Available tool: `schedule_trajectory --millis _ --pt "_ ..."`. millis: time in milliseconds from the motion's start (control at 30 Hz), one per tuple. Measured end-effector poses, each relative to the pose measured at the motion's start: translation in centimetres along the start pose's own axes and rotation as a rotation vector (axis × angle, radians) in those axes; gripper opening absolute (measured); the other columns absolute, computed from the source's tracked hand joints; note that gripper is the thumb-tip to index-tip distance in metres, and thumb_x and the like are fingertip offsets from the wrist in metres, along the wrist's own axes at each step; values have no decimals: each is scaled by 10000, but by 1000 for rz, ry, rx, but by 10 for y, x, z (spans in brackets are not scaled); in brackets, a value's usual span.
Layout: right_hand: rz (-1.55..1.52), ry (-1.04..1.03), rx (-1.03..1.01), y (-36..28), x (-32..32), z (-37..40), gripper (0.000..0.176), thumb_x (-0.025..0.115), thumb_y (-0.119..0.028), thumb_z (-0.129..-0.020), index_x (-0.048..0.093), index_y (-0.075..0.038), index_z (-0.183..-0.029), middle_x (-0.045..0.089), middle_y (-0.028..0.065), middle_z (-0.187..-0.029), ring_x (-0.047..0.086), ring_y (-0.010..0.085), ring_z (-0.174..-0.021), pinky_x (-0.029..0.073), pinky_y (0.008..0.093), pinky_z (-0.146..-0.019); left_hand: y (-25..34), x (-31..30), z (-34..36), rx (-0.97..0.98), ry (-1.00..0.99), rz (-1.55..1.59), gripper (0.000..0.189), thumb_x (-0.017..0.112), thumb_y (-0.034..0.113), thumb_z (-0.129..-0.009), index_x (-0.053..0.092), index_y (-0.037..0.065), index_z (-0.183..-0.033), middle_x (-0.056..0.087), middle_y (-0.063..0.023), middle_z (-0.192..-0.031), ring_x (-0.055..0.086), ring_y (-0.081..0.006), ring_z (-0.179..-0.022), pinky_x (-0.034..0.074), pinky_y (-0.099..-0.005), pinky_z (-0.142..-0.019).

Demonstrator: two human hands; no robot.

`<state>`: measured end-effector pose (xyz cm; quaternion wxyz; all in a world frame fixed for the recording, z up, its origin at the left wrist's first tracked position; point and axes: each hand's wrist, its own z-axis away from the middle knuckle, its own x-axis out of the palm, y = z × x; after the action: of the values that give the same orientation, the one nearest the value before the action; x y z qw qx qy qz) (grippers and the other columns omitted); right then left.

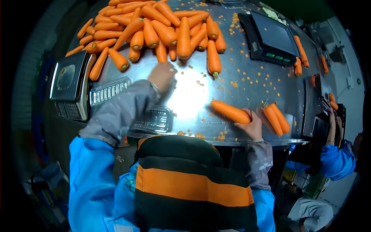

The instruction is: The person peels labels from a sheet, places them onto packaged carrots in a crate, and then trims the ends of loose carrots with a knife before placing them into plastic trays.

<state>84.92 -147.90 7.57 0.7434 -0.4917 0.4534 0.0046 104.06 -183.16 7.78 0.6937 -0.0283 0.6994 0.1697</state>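
Observation:
My right hand (252, 126) is closed around the thick end of a carrot (228, 111), whose thin end points left above the metal table (239, 91). Two more carrots (276, 120) lie side by side just to its right. At the near edge of a large carrot pile (127, 29), my left hand (162, 76) has its fingers curled at the lower end of another carrot (161, 53). That end is hidden by the hand, which is slightly blurred. Below the left forearm lies a clear plastic tray (159, 119), partly covered by the sleeve.
A weighing scale (68, 79) stands at the left, beside another clear tray (109, 92). At the back right is a black scale (272, 38) with carrots (301, 52) beside it. Orange bits (234, 83) are scattered about. Another person's hands (333, 118) show at far right.

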Motion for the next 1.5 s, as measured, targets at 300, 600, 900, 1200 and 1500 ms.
schedule_trajectory --millis 300,600,900,1200,1500 --pt "154 121 40 11 0 0 564 813 -117 -579 613 -90 -1105 561 123 -1039 559 298 -994 455 357 -846 -63 18 -22 124 -83 -509 340 445 150 -844 547 137 -1168 470 -58 -1277 365 -222 -1261 230 -408 -1070" --pt "-697 335 319 -34 12 36 255 655 -82 -810 609 -28 -1055 591 -5 -877 413 -2 -503 328 165 -442 -35 -88 36 -258 215 1828 374 474 270 -942 450 33 -1231 520 -149 -1240 451 -289 -1203 365 -457 -984" --pt "-123 222 -549 -141 47 -4 298 458 146 -593 623 -4 -790 603 120 -734 602 228 -676 463 294 -570 73 -73 80 -184 283 1089 124 655 43 -692 568 41 -780 574 -52 -661 546 -145 -571 451 -271 -563" --pt "176 229 -772 -199 75 -14 181 567 53 -602 586 -94 -705 498 36 -629 521 219 -585 428 331 -492 82 -81 100 -128 336 549 144 689 99 -641 638 75 -773 619 -103 -646 613 -285 -586 473 -324 -524" --pt "-273 178 -283 -121 92 -18 260 485 100 -701 647 -7 -874 603 81 -710 559 143 -578 422 253 -532 83 -77 100 -164 310 651 159 663 113 -663 637 69 -813 604 -139 -659 610 -310 -612 485 -336 -572"
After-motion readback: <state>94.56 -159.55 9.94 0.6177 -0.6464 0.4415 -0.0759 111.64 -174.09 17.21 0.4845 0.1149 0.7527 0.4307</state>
